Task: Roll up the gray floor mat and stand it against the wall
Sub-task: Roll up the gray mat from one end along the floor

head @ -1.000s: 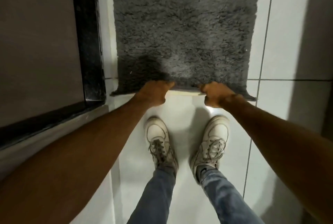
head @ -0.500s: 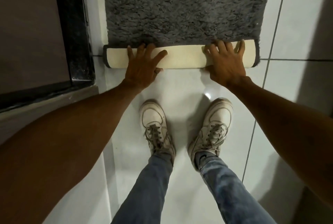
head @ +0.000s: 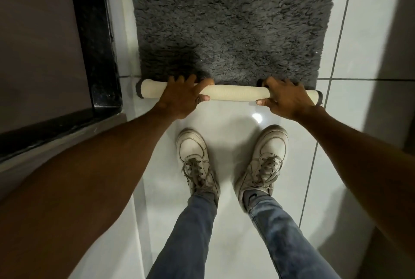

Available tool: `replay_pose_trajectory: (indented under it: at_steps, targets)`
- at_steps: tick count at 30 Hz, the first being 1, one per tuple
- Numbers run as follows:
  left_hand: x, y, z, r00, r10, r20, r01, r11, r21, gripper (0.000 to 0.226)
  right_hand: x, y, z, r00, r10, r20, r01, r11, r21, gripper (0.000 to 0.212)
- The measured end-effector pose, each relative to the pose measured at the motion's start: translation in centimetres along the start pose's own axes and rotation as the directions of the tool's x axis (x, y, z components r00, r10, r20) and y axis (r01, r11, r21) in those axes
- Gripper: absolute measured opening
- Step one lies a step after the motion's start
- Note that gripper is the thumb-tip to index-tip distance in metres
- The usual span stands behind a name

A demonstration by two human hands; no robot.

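Gray shag pile is covering most of the floor mat (head: 226, 20), which is lying flat on the white floor tiles (head: 368, 31) and running away toward the top of the view, while its near end is sitting curled into a thin roll (head: 233, 94) with the cream backing facing outward. Both hands are gripping that roll: the left hand (head: 182, 99) is wrapping around it toward the left end, fingers (head: 190, 79) draping over the far side against the pile and the thumb tucking under the near side; the right hand (head: 286, 97) is clasping it toward the right end in the same manner. Short stretches of cream roll are showing beyond each hand, with dark pile fringing the two ends. White sneakers (head: 197, 162) and blue jeans (head: 186, 233) are standing just behind the roll on the glossy tile. To the left, a black frame (head: 94, 38) is bordering a dull brown panel (head: 38, 42).
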State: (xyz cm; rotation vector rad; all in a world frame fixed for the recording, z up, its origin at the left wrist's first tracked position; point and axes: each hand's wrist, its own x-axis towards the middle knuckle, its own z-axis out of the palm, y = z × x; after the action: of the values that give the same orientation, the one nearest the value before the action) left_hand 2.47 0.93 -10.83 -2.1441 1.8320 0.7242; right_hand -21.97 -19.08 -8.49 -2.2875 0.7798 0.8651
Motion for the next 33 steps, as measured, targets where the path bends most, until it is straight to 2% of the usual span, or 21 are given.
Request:
replay_pose_trajectory:
  at_steps: [2,5,9,11,12,14,15,16,18,20,23,25,27,31,33]
  targets:
    - [1.0,-0.7,0.2,0.998,-0.003,0.069,0.003,1.0,0.0,0.053,0.7,0.3,-0.3,0.999,-0.029,-0.027,0.028,0.999,-0.046,0.051]
    - [2.4,-1.7,-0.5,0.992,0.026,0.125,-0.02,0.999,-0.051,0.056,1.6,0.5,-0.4,1.0,0.004,-0.019,-0.005,0.999,-0.048,0.049]
    - [4.0,-2.5,-2.0,0.984,0.084,0.158,-0.07,0.994,-0.09,0.054,3.1,1.2,-1.7,0.995,0.027,0.096,-0.036,0.995,0.096,0.05]
    - [4.2,-2.8,-2.4,0.981,0.043,0.188,-0.016,0.989,-0.145,0.05,3.5,1.3,-2.5,0.995,0.042,0.094,-0.055,0.988,0.145,0.055]
    - [4.0,-2.6,-2.5,0.989,0.006,0.149,0.015,0.99,-0.14,0.048,3.4,1.1,-2.7,0.996,0.081,0.026,-0.084,0.986,0.143,0.06]
    - [3.6,-1.5,-2.5,0.995,-0.05,-0.087,0.045,0.998,-0.053,0.036,2.6,0.0,-2.5,0.959,0.149,-0.242,-0.131,0.987,0.09,0.06]
    - [3.4,-0.6,-2.3,0.979,-0.059,-0.194,0.055,0.998,-0.027,0.031,2.0,-0.8,-2.0,0.912,0.131,-0.388,-0.123,0.991,0.047,0.048]
    - [3.2,0.4,-2.1,0.956,-0.066,-0.284,0.061,0.998,-0.028,0.035,1.4,-1.7,-1.1,0.867,0.077,-0.492,-0.088,0.996,0.001,0.035]
    - [2.8,2.3,-1.2,0.932,-0.1,-0.347,0.075,0.993,-0.086,0.045,0.8,-3.0,1.0,0.821,-0.028,-0.57,-0.004,0.999,-0.054,0.035]
    - [2.0,3.2,0.3,0.945,-0.136,-0.298,0.095,0.984,-0.148,0.043,0.8,-3.7,2.9,0.84,-0.04,-0.541,0.021,0.999,-0.041,0.041]
    - [0.6,3.1,2.1,0.98,-0.098,-0.172,0.092,0.995,-0.047,0.076,1.0,-2.9,4.7,0.942,-0.025,-0.334,-0.025,0.989,-0.144,0.073]
    - [0.9,2.8,2.5,0.984,-0.068,-0.167,0.068,0.998,-0.005,0.091,1.6,-2.2,5.2,0.958,-0.061,-0.281,-0.002,0.976,-0.219,0.083]
    - [2.1,2.7,2.3,0.976,-0.096,-0.198,0.101,0.995,0.017,0.091,2.7,-1.7,5.0,0.948,-0.069,-0.31,0.0,0.976,-0.216,0.082]
    - [4.6,2.8,1.4,0.949,-0.203,-0.242,0.219,0.975,0.042,0.074,4.2,-1.6,3.8,0.912,-0.033,-0.408,-0.049,0.981,-0.189,0.068]
    - [5.0,2.6,1.1,0.937,-0.221,-0.27,0.244,0.968,0.054,0.074,4.4,-1.7,3.0,0.893,-0.041,-0.449,-0.036,0.986,-0.161,0.06]
